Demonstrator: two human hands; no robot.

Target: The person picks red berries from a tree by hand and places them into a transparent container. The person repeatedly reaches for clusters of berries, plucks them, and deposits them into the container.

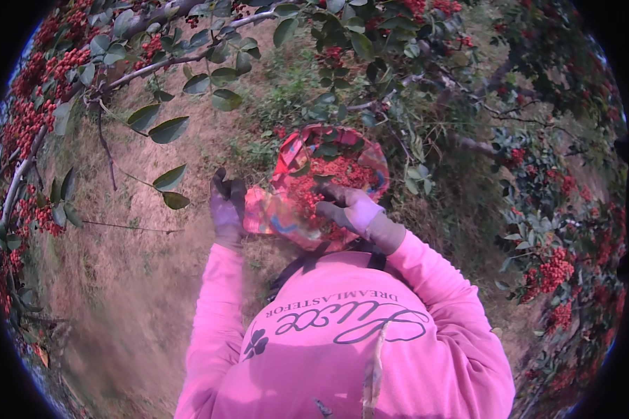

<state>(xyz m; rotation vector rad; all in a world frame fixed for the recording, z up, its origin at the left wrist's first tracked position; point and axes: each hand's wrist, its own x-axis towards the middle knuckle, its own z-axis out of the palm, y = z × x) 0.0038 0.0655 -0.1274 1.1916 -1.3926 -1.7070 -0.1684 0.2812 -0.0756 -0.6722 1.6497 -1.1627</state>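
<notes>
A red, multicoloured cloth bag [380, 165] hangs open in front of my waist. Inside it lie many small red berries [340, 170], which look like Sichuan pepper, with some green leaves [327, 150] among them. My right hand [354, 209], in a greyish-purple glove, reaches into the bag's mouth. Its thumb and fingers are at either side of a berry cluster [308, 201]; whether they grip it is unclear. My left hand [228, 204], gloved alike, is raised with bent fingers beside the bag's left flap [259, 212]. Any hold on that flap cannot be made out.
Leafy branches [173, 62] with red clusters [29, 125] arch across the upper left. More branches crowd the upper right, and berry clusters [555, 269] hang at right. Leafy twigs [170, 178] jut towards my left hand. Dry, grassy soil [152, 209] lies below.
</notes>
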